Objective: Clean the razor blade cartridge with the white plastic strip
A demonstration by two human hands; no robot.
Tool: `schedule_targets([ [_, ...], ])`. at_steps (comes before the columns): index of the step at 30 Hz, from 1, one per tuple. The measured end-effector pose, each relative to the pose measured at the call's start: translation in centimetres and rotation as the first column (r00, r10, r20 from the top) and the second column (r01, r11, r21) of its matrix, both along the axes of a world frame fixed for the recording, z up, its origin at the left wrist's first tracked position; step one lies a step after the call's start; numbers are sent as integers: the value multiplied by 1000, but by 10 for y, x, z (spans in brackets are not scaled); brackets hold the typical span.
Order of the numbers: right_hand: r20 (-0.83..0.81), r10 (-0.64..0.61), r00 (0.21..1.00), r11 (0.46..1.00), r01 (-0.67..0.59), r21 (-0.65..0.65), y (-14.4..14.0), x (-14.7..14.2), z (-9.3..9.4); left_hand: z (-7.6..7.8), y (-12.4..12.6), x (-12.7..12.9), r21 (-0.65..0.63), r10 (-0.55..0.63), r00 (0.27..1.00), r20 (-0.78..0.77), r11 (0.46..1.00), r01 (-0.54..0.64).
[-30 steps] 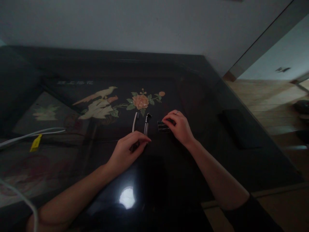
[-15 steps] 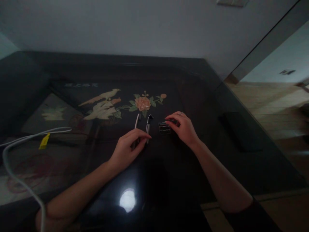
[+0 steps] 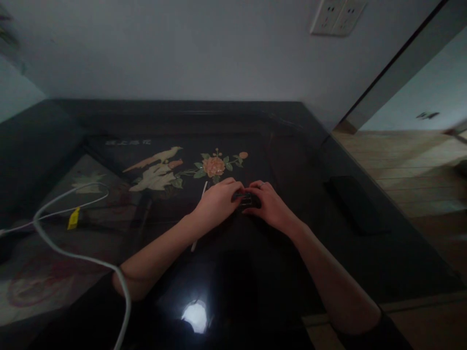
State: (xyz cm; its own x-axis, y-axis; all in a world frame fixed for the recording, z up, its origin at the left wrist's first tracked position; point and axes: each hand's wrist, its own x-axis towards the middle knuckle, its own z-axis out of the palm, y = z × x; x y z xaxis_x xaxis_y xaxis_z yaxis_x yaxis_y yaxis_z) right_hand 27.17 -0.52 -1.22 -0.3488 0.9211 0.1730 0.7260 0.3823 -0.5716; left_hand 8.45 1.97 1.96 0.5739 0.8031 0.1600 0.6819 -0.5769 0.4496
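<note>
Both hands meet over a small dark case with shiny bars [image 3: 247, 199] on the glossy black table. My left hand [image 3: 220, 198] is closed with thumb and fingers at the case's left side. My right hand [image 3: 269, 204] grips the right side, fingers curled over the top and thumb below. Most of the case is hidden by the fingers, and its exact kind cannot be made out. A thin white stick-like item [image 3: 194, 246] lies under my left wrist, only its two ends showing. The silver-and-black handle seen earlier is covered by my left hand.
A white cable [image 3: 69, 253] with a yellow tag [image 3: 73, 218] loops across the left side and over my left forearm. A flat black object [image 3: 355, 204] lies on the right. Behind the table [image 3: 292, 272] rises a wall with power sockets [image 3: 337, 17].
My left hand has moved right, from the silver-and-black handle to the small case. My right hand stays at the case with its fingers now further around it. The view has tilted up slightly.
</note>
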Motion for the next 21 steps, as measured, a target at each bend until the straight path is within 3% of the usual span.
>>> schedule_targets([
  [6,30,-29,999,1000,29,-2,0,-4,1,-10,-5,1,-8,-11,993,-114,1000,10],
  [21,85,-21,996,1000,20,7,0,-6,0,-9,-5,7,25,45,969,-244,999,-40],
])
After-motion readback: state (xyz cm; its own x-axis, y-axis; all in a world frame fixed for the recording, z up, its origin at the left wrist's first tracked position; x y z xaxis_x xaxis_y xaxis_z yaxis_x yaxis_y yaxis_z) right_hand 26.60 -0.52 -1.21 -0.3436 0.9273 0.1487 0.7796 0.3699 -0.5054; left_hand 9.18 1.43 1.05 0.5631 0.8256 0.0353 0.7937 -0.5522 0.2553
